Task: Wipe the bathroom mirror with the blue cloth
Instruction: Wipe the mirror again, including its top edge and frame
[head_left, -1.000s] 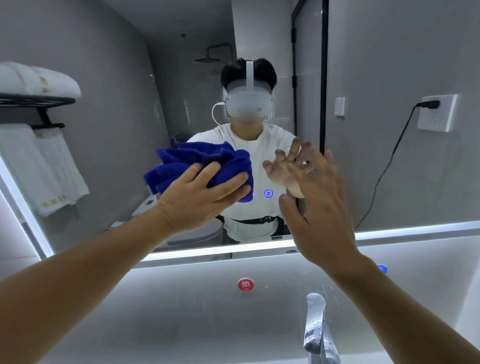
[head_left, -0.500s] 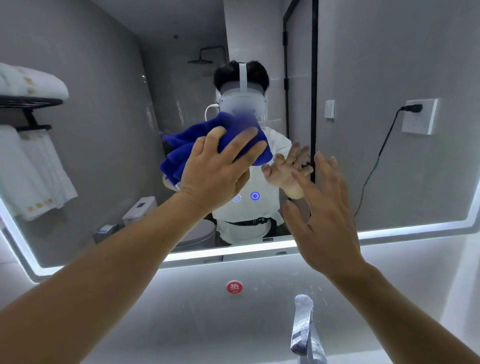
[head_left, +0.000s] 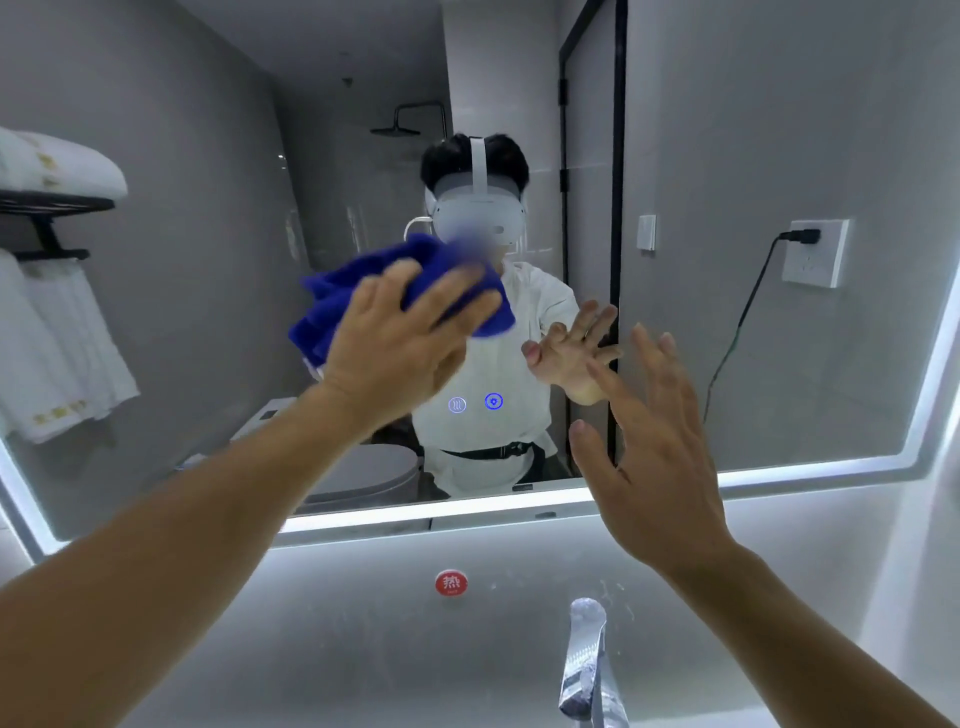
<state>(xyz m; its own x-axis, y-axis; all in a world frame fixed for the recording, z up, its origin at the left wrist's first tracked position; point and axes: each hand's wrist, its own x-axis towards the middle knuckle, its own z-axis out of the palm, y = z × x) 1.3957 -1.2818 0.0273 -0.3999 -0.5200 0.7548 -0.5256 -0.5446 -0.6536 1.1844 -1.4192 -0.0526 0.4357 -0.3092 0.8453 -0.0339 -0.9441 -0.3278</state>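
Note:
A bunched blue cloth (head_left: 337, 296) lies flat against the bathroom mirror (head_left: 779, 389), near its middle. My left hand (head_left: 400, 343) presses the cloth onto the glass with its fingers spread and nearly straight. My right hand (head_left: 654, 447) is raised in front of the mirror to the right of the cloth, fingers spread and holding nothing; whether it touches the glass cannot be told. The mirror shows a person in a white shirt with a headset, and both hands' reflections.
The mirror has a lit border (head_left: 779, 475) and two small blue touch icons (head_left: 475, 403). Below are a chrome faucet (head_left: 584, 660) and a red round sticker (head_left: 451, 583) on the wall. A socket with a plugged cable (head_left: 813, 252) sits right; white towels (head_left: 57, 332) appear at left.
My left hand has slid the cloth up and to the right across the glass over the last second. My right hand stays raised, nearly unmoved.

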